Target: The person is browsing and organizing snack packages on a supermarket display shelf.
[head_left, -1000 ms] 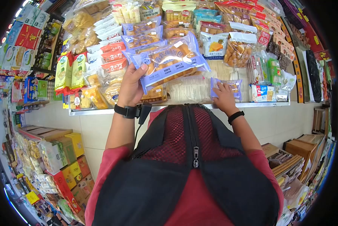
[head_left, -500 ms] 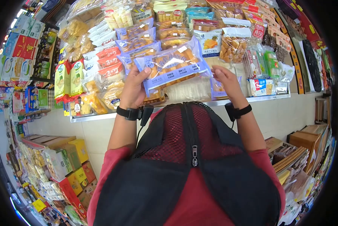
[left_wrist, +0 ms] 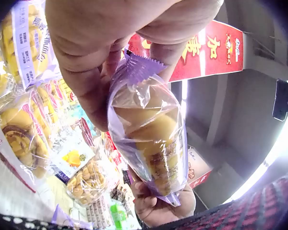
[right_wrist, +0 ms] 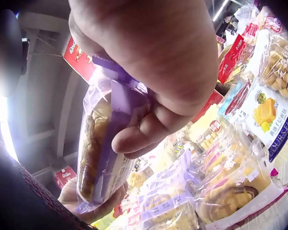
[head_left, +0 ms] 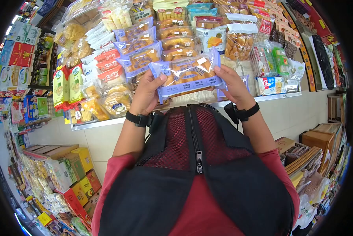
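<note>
A purple-and-clear bag of bread (head_left: pixel 188 78) is held up in front of the body, over the display. My left hand (head_left: pixel 146 92) grips its left end, thumb on the printed front. At the other end my right hand (head_left: pixel 236 87) pinches the bag's edge, thumb on top. Through the clear film in the left wrist view, golden bread (left_wrist: pixel 156 139) shows inside the bag. From the right wrist side, the fingers (right_wrist: pixel 139 136) curl against the purple wrapper (right_wrist: pixel 117 108). Below it, partly covered, another purple bag (head_left: pixel 245 80) lies near the display's front edge.
Matching purple bags (head_left: pixel 141 59) stand in a row behind on the left. Around them are pineapple-print packs (head_left: pixel 76 82), a white pouch (head_left: pixel 211 38) and a bag of brown snacks (head_left: pixel 241 43). A metal rim (head_left: pixel 101 124) edges the display; stacked boxes (head_left: pixel 82 188) stand lower left.
My right hand has lifted off the purple bag on the display and moved left to take the held bag's right end. The held bag has come lower and more level.
</note>
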Demonstrator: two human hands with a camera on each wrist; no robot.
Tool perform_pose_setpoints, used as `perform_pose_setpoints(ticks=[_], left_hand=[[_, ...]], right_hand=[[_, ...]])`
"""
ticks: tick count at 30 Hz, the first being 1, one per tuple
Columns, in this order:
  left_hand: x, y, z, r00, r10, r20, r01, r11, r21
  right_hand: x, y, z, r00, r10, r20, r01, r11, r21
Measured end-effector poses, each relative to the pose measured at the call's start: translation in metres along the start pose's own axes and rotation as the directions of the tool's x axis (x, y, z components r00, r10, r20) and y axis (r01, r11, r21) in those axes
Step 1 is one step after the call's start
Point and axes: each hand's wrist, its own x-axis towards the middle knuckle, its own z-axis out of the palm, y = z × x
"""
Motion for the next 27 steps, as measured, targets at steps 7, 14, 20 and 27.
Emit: perform_pose_setpoints(ticks=[7,14,20,27], left_hand=[[0.003,0.0,0.002,1.0,-0.008,0.023,0.008,1.0,0.012],[0.003,-0.001,0.001,0.998,-0.044,0.039,0.045,0.999,-0.003],[0.005,-0.003,0.002,0.999,-0.043,0.023,0.043,0.999,0.003],[0.005,-0.005,0.0,0.998,-0.067,-0.011,0.067,0.997,0.026]], right_hand=[[-0.002,-0.005,0.0,0.999,-0.027,-0.042,0.028,0.999,0.033],[-0.002,-0.007,-0.004,0.999,-0.016,-0.031,0.018,0.997,0.07],[-0.004,-0.01,-0.003,0.999,-0.013,-0.032,0.016,0.997,0.078],[-0.001,-0.005,-0.013,0.998,-0.018,-0.061,0.024,0.996,0.085]])
